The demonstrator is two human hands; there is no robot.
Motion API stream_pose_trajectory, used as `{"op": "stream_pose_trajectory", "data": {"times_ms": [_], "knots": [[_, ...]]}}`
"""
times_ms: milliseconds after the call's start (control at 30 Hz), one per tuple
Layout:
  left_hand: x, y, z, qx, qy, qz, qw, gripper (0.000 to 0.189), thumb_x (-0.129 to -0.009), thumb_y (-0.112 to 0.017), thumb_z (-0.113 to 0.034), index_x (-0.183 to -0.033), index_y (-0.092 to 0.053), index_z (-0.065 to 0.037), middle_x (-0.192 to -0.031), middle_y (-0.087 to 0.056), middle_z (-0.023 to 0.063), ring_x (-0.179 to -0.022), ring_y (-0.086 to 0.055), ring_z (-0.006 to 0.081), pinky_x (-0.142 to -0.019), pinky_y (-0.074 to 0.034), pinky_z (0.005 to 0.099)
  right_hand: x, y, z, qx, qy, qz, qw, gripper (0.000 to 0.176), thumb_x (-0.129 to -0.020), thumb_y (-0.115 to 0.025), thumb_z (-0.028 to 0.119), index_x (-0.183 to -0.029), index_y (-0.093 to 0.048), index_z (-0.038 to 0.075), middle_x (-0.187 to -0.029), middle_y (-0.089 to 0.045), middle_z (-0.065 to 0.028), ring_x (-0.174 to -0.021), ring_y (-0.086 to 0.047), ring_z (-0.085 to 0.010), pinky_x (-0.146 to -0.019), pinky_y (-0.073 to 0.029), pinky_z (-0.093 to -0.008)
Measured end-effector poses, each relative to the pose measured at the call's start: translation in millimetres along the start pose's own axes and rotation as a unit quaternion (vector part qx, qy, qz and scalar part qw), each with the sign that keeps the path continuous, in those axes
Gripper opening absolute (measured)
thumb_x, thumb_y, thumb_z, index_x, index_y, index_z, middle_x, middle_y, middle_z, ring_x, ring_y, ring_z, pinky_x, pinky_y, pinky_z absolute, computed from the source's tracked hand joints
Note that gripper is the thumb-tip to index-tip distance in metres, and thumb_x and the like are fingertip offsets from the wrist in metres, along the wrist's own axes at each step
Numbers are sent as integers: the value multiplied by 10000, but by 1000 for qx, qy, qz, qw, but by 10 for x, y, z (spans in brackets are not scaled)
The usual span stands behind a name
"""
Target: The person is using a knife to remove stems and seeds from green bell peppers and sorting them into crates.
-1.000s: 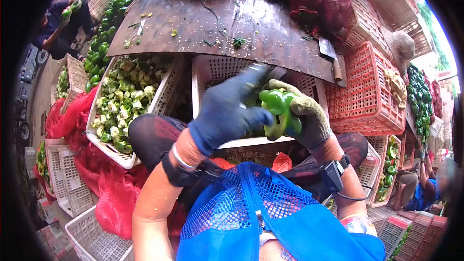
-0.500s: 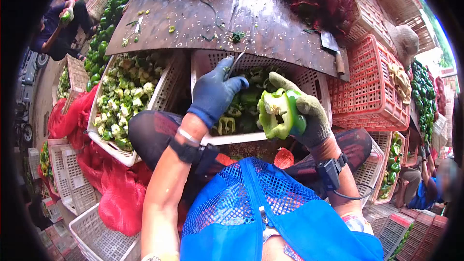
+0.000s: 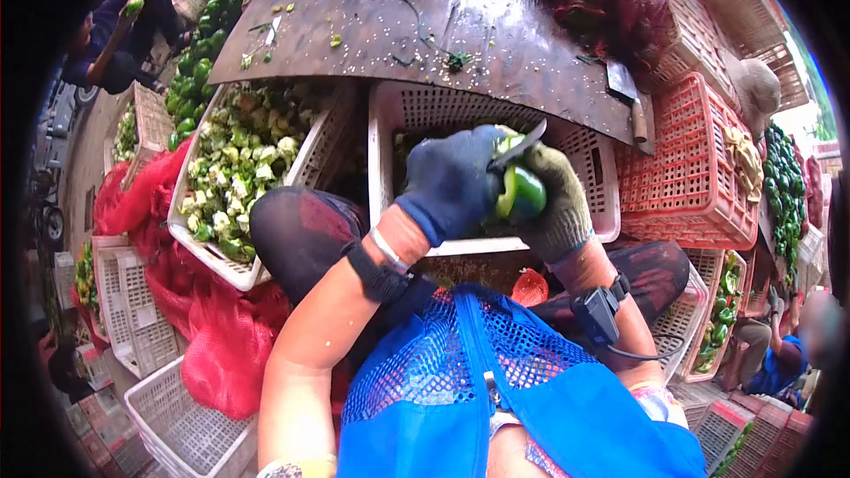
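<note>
My left hand (image 3: pixel 452 179), in a dark blue glove, is closed around a small knife. The knife's blade (image 3: pixel 521 145) points up and right across the top of a green bell pepper (image 3: pixel 526 193). That pepper is gripped by my right hand (image 3: pixel 561 205) in a grey-green knit glove. Both hands are close together over a white plastic crate (image 3: pixel 375 155), where cut peppers lie partly hidden beneath them. To the left, another white crate (image 3: pixel 176 204) is full of pale pepper cores (image 3: pixel 241 164).
A wooden board (image 3: pixel 354 44) strewn with seeds spans the far side. On its right end lies a cleaver (image 3: pixel 622 81). A red crate (image 3: pixel 699 168) stands at right, red netting (image 3: pixel 226 363) at left. Another person (image 3: pixel 115 44) sits at upper left holding a pepper.
My left hand with the knife has moved right and down to the pepper. The pepper has been turned in my right hand, so its green outer side now shows. The view has shifted slightly.
</note>
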State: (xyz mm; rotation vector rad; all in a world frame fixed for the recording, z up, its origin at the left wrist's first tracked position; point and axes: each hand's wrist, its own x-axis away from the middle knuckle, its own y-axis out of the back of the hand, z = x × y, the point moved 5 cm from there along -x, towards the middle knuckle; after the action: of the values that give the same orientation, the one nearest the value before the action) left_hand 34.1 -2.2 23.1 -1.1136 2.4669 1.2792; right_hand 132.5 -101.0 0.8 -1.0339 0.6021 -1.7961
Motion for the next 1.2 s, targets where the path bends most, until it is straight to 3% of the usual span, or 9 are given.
{"op": "stream_pose_trajectory", "data": {"times_ms": [200,333,400,533,633,700,833,900,1200], "knots": [[-240,-66,742,289,360,-49,886,196,-912,-697,-203,-936,-714,-9,-726,-689,85,-661,-689,176,-541,-526,312,34,-195,-1,187,91,43,977,682,-889,-671,210,-1485,-444,-29,-1311,-612,-148,-1068,-646,-190,-926,-536,-320],[-122,732,821,398,279,-133,864,245,-892,-700,-140,-1069,-710,30,-887,-747,157,-610,-695,205,-581,-564,346,-168,155,538,221,140,-5,965,696,-893,-634,174,-1512,-386,-26,-1124,-665,-174,-922,-678,-258,-777,-595,-401],[-22,1372,1004,-56,-20,-75,995,344,-859,-720,-140,-1179,-700,-17,-976,-751,176,-779,-737,270,-712,-583,362,-167,252,772,221,101,7,970,696,-880,-663,170,-1500,-413,-22,-1140,-664,-179,-918,-674,-242,-772,-591,-387],[661,2669,1973,-106,376,-134,911,516,-857,-721,-155,-1360,-627,-91,-1112,-748,158,-811,-729,212,-684,-570,351,-426,333,1025,651,59,-55,755,694,-802,-750,144,-1437,-528,-26,-1241,-674,-113,-1128,-637,-197,-1044,-455,-294],[415,3265,1628,160,279,-384,865,463,-1017,-529,-334,-1428,-554,-122,-1207,-679,135,-855,-704,200,-743,-569,303,-748,392,1114,527,59,-34,847,655,-810,-695,101,-1436,-526,4,-1200,-675,-137,-1106,-652,-246,-939,-552,-355],[21,2835,1473,367,229,-411,802,541,-1028,-518,-298,-1531,-395,-145,-1250,-638,170,-830,-706,243,-635,-593,333,-830,237,1183,233,59,11,971,605,-832,-593,28,-1431,-512,0,-1215,-660,-163,-1056,-664,-280,-852,-607,-433],[-353,1296,1461,419,367,-195,808,649,-1021,-454,-263,-1603,-202,-130,-1154,-639,209,-585,-658,215,-419,-551,334,-1233,297,1250,452,166,-83,873,515,-878,-627,31,-1388,-568,4,-1180,-661,-61,-1025,-644,-169,-867,-596,-351],[-445,948,1493,479,390,-230,752,373,-1004,-519,-256,-1297,-557,-27,-848,-690,196,-449,-626,246,-402,-549,355,-1411,444,1254,415,178,-125,884,448,-881,-630,12,-1328,-614,-13,-1115,-686,-64,-926,-665,-155,-796,-604,-310],[-918,1441,1701,361,329,-300,819,449,-1024,-466,-353,-1330,-574,-43,-987,-707,168,-525,-623,206,-509,-572,376,-2517,-287,1322,476,234,-29,847,419,-874,-683,24,-1291,-664,-17,-1170,-704,-79,-1034,-648,-134,-939,-529,-296]]}}
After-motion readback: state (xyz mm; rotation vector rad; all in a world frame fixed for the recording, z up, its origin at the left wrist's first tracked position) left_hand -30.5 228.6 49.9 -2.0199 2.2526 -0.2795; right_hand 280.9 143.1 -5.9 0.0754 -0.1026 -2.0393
